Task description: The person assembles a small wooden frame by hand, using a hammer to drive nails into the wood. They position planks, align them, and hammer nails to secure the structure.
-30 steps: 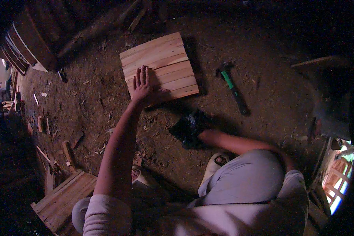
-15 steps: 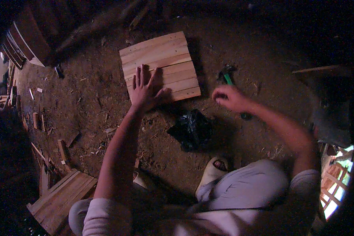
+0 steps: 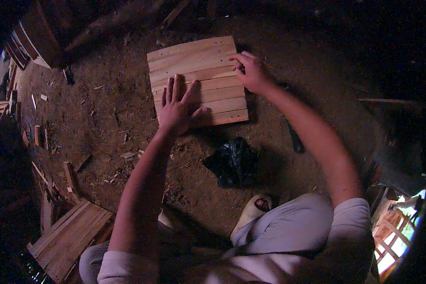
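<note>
A square panel of pale wooden slats point(image 3: 199, 61) lies on the dirt floor ahead of me, with dark nail marks along its side edges. My left hand point(image 3: 176, 112) presses flat on its near left part, fingers spread. Over the panel's right edge, toward the far corner, is my right hand point(image 3: 253, 73), its fingers curled and thumb drawn in close to them. Whatever those fingertips hold is too small to make out. A crumpled black plastic bag point(image 3: 234, 163) sits just nearer than the panel. The hammer's dark handle point(image 3: 294, 135) shows beside my right forearm, which covers its middle.
Another slatted wooden piece point(image 3: 71, 236) lies by my left knee. Wood offcuts point(image 3: 71, 177) and chips are scattered over the left floor. A wooden strip point(image 3: 388, 101) lies at the right, and large boards point(image 3: 38, 40) stand at the far left.
My right hand has moved away from beside the hammer, up and left to the panel's right edge. The left hand stays flat on the panel; the view has shifted slightly.
</note>
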Demonstrator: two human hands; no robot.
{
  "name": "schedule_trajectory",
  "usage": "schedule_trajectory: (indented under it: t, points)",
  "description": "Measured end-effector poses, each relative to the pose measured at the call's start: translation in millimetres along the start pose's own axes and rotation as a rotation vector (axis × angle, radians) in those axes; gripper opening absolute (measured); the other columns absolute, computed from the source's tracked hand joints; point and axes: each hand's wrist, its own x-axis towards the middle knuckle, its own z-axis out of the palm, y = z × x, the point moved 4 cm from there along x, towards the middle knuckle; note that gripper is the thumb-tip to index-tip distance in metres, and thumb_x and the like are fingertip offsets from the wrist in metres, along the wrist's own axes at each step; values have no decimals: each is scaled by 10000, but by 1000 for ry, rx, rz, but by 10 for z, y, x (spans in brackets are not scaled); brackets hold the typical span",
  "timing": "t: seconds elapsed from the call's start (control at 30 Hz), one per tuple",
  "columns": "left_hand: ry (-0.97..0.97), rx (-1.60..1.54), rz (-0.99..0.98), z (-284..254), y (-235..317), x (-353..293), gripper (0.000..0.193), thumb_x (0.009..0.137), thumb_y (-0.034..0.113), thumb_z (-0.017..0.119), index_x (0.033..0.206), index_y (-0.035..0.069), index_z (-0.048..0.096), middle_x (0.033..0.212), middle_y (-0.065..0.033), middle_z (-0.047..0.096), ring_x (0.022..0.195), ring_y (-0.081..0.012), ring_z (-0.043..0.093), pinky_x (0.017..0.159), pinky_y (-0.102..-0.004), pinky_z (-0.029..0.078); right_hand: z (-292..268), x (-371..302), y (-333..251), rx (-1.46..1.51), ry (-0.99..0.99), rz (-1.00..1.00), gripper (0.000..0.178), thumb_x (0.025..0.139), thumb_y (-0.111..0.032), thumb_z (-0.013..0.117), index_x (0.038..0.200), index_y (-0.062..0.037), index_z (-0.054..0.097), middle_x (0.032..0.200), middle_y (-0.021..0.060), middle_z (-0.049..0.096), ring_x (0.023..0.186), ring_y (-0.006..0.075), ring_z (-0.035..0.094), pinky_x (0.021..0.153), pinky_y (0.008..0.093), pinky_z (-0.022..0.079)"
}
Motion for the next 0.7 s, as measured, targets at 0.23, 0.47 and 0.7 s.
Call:
schedule_trajectory:
  t: [0.23, 0.47, 0.7]
  points:
    - [-41, -16, -14, -28, 19, 8, 826, 863, 580, 568, 1542, 300, 190, 1607, -174, 75, 1475, -394, 68, 1179, -509, 106, 146, -38, -18, 93, 68, 68, 198, 811, -63, 695, 988, -17, 621, 915, 140, 679, 832, 270, 675, 757, 356, 526]
    - [-1, -4, -10, -17, 13, 17, 838, 833, 661, 556, 1525, 296, 256, 1597, -188, 105, 1470, -395, 93, 1180, -494, 116, 201, -35, 29, 44, 99, 35, 172, 818, -115, 713, 935, -9, 645, 920, 148, 688, 879, 292, 671, 772, 376, 518]
    - [4, -2, -4, -8, 10, 21, 840, 832, 668, 550, 1528, 317, 235, 1599, -186, 98, 1474, -384, 90, 1180, -493, 115, 193, -27, -20, 84, 57, 94, 174, 829, -132, 703, 940, -9, 648, 922, 151, 689, 889, 308, 668, 780, 379, 516]
